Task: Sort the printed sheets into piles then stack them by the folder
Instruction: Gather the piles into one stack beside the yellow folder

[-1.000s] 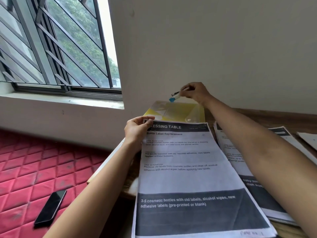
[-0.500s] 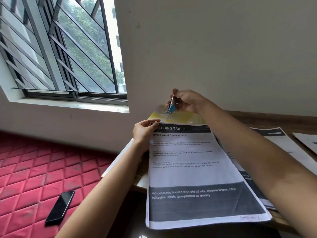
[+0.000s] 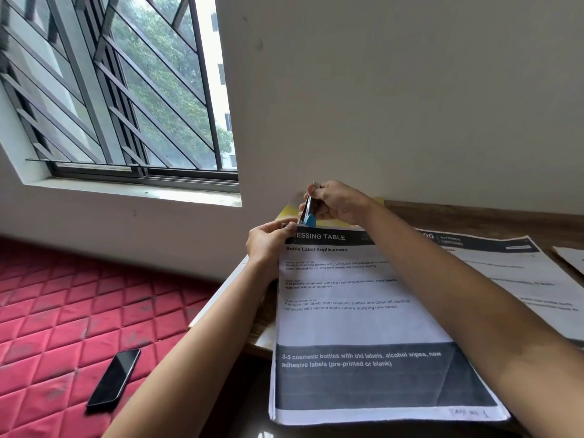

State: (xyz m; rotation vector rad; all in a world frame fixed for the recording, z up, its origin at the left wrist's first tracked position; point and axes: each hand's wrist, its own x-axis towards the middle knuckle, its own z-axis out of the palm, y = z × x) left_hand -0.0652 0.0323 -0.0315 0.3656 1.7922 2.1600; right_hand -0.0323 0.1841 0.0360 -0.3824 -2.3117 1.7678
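A stack of printed sheets headed "DRESSING TABLE" lies on the wooden table, hanging over its near edge. My left hand pinches the stack's top left corner. My right hand grips a small stapler with a blue tip, held upright just above that corner. Behind both hands lies a yellow folder, mostly hidden. A second pile of sheets headed "KITCHEN" sits to the right, partly under my right forearm.
Another sheet shows at the right edge. The wooden table runs along the wall. A red quilted mattress lies to the left below the window, with a black phone on it.
My right hand has brought the stapler down from above the folder to the stack's top left corner and turned it upright. My left hand stays on that corner.
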